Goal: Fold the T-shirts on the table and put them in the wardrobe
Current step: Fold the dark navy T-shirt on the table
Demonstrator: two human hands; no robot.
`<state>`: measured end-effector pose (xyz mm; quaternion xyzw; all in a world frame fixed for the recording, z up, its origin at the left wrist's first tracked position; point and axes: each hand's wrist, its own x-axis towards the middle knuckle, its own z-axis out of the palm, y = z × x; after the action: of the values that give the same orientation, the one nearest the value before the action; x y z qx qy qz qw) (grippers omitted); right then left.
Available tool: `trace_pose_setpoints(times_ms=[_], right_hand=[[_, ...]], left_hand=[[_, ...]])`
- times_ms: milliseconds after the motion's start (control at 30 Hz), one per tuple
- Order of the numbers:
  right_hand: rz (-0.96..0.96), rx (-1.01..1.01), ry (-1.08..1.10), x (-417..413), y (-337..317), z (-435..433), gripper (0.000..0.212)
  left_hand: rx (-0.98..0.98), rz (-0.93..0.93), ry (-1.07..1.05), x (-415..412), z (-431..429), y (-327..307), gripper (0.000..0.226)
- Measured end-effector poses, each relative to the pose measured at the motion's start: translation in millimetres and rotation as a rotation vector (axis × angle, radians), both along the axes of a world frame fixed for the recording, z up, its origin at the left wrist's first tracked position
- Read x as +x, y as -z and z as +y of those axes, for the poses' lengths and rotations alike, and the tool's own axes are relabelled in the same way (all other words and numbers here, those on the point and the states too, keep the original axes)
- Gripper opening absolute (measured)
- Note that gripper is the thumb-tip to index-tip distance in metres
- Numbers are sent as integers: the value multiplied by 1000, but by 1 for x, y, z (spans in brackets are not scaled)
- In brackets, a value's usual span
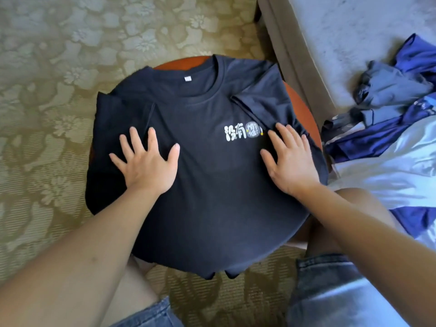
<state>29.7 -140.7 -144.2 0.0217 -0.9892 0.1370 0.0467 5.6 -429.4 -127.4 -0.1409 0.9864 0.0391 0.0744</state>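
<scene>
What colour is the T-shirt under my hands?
Black T-shirt with a small white chest print, clearest in the head view.

The T-shirt (207, 185) lay spread on the table (304, 109) in front of you, collar at the far edge, hem hanging over the near edge. Your left hand (148, 166) rested flat on its left side. Your right hand (290, 161) rested flat on its right side, just below the sleeve (259, 95) folded inward. To your right, a heap of garments (389, 95) lay on what was probably a bed (342, 31).
</scene>
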Motion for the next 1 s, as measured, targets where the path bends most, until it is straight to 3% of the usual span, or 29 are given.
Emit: trace_pose_setpoints(times_ms=[200,300,400,567,700,800,1000], right_hand=[[-110,-20,-49,-31,-5,13,75],[-22,-26,-50,-13,-13,26,71],[77,-177,88,13,-17,33,71],[-153,-547,394,28,-19,45,87],[-208,-808,533,38,-20,57,94],[-241,-866,560,49,-19,66,95],[-226,-785,536,64,-20,67,57]], left_hand=[[-5,-30,7,-26,1,-1,78],[44,-55,10,-23,-3,-10,78],[88,77,-12,-6,-14,-21,74],[148,143,-171,48,-38,-27,72],[321,139,-319,92,-46,-28,78],[467,140,-426,111,-49,-28,85],[914,219,-508,129,-63,-23,101]])
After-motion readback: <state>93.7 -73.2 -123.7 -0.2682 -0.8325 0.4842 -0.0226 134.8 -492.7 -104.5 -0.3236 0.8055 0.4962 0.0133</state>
